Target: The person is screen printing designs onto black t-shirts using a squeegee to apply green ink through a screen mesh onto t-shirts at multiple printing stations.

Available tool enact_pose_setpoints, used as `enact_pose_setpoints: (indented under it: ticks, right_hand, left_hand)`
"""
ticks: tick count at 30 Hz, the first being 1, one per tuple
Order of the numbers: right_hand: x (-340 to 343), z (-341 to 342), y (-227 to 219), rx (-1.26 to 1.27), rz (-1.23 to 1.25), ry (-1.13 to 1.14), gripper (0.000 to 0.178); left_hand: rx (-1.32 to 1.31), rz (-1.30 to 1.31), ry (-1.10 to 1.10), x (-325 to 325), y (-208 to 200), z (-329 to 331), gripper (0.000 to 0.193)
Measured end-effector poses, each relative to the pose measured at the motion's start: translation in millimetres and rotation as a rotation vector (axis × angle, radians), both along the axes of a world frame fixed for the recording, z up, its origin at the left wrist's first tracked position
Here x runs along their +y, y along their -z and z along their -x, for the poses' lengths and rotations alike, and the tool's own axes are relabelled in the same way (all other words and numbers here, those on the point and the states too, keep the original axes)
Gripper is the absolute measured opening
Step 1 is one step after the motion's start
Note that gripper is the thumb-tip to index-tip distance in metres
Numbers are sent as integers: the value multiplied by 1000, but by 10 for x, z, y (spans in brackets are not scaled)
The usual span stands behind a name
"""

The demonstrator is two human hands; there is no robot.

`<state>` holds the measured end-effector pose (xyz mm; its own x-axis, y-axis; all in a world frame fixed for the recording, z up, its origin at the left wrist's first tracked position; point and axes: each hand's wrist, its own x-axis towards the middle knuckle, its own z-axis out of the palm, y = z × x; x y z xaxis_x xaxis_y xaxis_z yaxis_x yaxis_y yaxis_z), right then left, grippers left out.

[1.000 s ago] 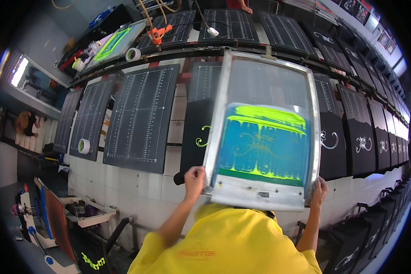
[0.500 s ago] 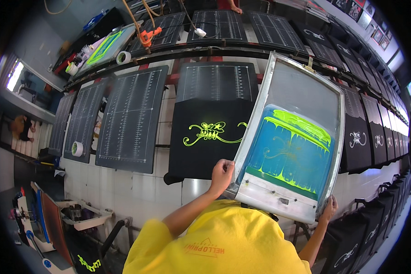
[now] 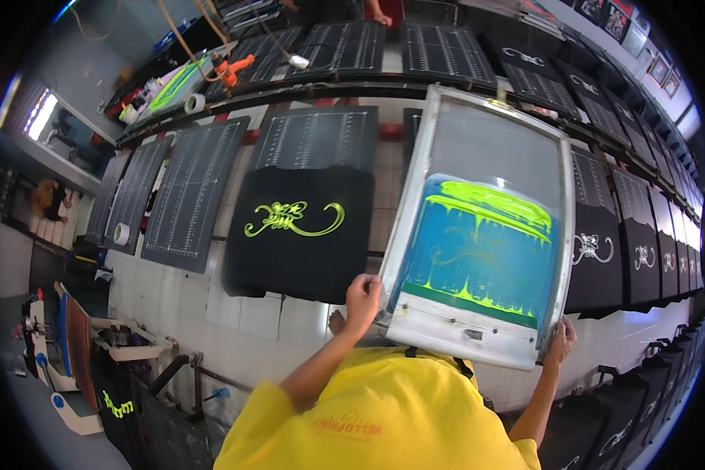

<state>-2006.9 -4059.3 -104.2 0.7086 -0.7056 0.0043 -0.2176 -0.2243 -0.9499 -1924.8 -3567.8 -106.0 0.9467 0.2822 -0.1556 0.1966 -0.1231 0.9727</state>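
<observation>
My left hand (image 3: 363, 304) grips the near-left edge of a metal-rimmed screen printing frame (image 3: 415, 168), while my right hand (image 3: 560, 342) is closed on its near-right edge. The frame is raised in front of me. Its mesh is grey at the far end and blue below, with a thick band of neon yellow-green ink (image 3: 497, 205) and drips running toward me. At the near end lies a squeegee (image 3: 446, 325) with a pale metal holder and green blade. Left of the frame, a black shirt (image 3: 290, 262) with a neon yellow-green scroll print lies on a printing board (image 3: 317, 137).
Bare black boards with ruled marks (image 3: 192, 196) stand to the left. Black shirts with pale prints (image 3: 599, 274) line the right. Behind runs another row of boards (image 3: 446, 59), with an orange tool (image 3: 231, 70) hanging above and another person's hand (image 3: 381, 17) at the back.
The frame has moved right relative to the black shirt, so the whole print now shows. Boards and shirts have shifted left in view. Both hands keep their hold.
</observation>
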Motion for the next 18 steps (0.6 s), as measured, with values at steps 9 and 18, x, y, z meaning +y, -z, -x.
enact_pose_setpoints:
  ticks: [9,18]
  right_hand:
    - [-281,-580,-42,93,-60,-165,30]
    - [-368,-916,89,95,-114,-240,31]
  left_hand:
    - [-44,-133,-207,-385,52,258,27]
    - [-39,-231,-281,-454,164,163,29]
